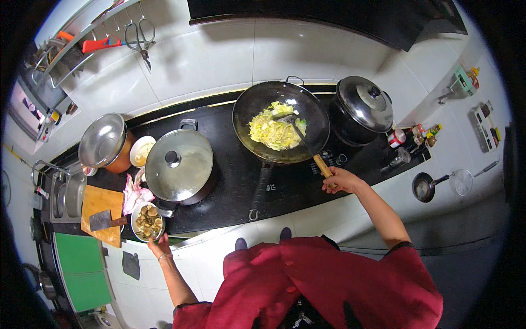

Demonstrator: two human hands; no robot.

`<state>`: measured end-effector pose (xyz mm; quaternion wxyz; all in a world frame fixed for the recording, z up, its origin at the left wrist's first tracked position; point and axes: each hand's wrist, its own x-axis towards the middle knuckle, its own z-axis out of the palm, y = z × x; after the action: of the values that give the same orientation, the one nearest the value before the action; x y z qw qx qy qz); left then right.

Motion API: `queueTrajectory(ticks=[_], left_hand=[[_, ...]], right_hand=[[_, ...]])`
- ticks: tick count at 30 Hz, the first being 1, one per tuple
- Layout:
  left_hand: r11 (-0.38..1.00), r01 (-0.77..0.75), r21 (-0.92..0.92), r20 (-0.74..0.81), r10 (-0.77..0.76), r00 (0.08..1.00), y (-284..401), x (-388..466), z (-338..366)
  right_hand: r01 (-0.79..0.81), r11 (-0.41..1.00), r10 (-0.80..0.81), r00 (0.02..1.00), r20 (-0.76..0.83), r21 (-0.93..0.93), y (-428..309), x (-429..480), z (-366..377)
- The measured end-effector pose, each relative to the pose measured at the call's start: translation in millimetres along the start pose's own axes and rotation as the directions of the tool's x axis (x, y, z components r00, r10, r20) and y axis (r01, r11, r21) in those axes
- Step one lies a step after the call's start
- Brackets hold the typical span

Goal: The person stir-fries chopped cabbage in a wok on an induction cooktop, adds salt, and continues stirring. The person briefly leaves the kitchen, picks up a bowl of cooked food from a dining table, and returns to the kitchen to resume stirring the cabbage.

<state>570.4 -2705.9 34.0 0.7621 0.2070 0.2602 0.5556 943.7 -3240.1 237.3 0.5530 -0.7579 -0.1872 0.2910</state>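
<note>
My right hand (342,181) grips the wooden handle (324,165) of a wok spatula. Its metal blade (285,117) rests on shredded pale-yellow cabbage (274,132) inside a dark wok (314,109). The wok sits on the cooktop, its long black handle (260,191) pointing towards me. At the counter's front edge on the left, my left hand (160,246) holds the near rim of a white bowl (134,230). Brown sliced pieces (148,221), perhaps mushrooms, fill this bowl. Part of my left fingers is hidden against it.
A glass-lidded pot (187,164) stands left of the wok, a black lidded pot (355,123) right. A cleaver (100,221) lies on a wooden cutting board (100,197) by the sink (75,189). Seasoning bottles (419,137) line the right end; a range hood (320,18) hangs above.
</note>
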Motion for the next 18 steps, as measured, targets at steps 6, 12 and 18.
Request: queueTrajectory(ticks=[6,12,18], left_hand=[[0.879,-0.385,0.283,-0.254,0.455,0.853,16.8,-112.3,32.6],[0.735,-0.558,0.385,0.142,0.551,0.823,1.3,-201.1,116.5],[0.816,-0.498,0.294,0.499,0.314,0.808,-10.7,-252.9,185.2]], right_hand=[[0.059,0.939,-0.096,0.991,0.093,0.339,-51.1,-42.4,-51.9],[0.268,0.581,-0.484,0.873,-0.062,-0.769,-114.0,-59.3,-36.0],[0.023,-0.093,-0.438,0.897,0.061,-0.995,-163.1,-83.6,-10.6]])
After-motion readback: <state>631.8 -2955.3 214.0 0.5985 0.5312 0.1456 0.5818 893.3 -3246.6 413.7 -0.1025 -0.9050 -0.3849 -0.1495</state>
